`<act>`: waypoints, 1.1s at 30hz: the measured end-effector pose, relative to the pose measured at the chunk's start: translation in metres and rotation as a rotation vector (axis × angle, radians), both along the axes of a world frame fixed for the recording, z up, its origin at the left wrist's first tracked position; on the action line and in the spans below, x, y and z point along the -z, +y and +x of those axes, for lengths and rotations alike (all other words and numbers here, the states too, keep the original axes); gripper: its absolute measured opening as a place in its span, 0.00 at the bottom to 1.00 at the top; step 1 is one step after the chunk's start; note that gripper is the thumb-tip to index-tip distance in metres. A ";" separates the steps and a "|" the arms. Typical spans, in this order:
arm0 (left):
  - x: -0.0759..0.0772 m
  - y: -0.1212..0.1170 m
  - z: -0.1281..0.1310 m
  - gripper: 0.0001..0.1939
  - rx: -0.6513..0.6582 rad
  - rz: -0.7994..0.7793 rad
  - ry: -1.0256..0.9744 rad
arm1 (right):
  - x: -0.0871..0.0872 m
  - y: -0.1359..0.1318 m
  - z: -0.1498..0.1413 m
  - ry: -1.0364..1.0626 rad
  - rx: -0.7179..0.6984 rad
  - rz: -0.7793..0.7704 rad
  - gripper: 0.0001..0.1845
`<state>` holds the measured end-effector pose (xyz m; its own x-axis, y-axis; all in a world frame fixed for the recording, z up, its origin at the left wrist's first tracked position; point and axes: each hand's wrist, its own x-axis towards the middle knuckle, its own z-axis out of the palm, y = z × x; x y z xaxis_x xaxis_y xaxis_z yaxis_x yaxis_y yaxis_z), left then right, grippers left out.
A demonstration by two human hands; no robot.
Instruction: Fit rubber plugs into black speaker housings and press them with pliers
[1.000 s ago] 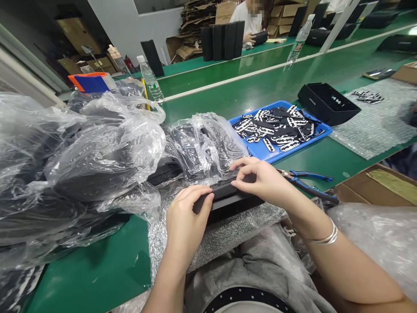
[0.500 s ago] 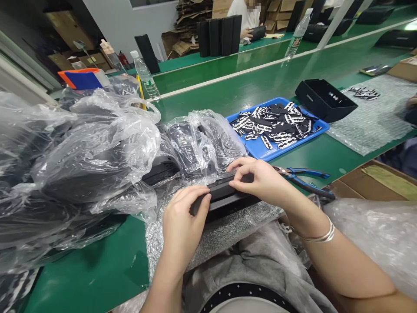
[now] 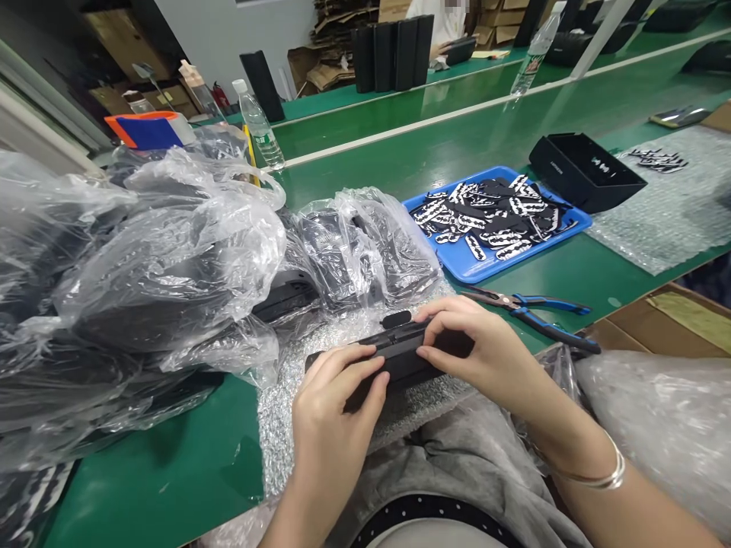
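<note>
Fingers (image 3: 354,369) on both hands are wrapped snugly around a matte black plastic bar (image 3: 400,361), with the left hand (image 3: 334,411) at one end and the right hand (image 3: 485,358) at the other, right over lumpy bubble wrap (image 3: 291,403) on the green table (image 3: 165,449). A little black tab (image 3: 396,319) sits on top, and one bump could knock it off. Sweaty fingers could slip on that smooth plastic too. Blue-handled pliers (image 3: 528,312) lie just past the right hand, with crinkly plastic bags (image 3: 354,251) alongside.
</note>
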<state>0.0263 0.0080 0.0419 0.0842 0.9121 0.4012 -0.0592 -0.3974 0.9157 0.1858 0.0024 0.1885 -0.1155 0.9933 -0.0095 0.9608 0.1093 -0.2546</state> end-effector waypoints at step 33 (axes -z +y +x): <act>0.003 -0.022 0.004 0.12 -0.101 0.210 0.075 | 0.005 -0.021 -0.004 -0.150 -0.234 0.136 0.04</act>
<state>0.0307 -0.0145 0.0384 0.0337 0.8145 0.5791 0.0555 -0.5801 0.8127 0.1819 -0.0188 0.1833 -0.3489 0.9330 0.0878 0.9313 0.3557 -0.0791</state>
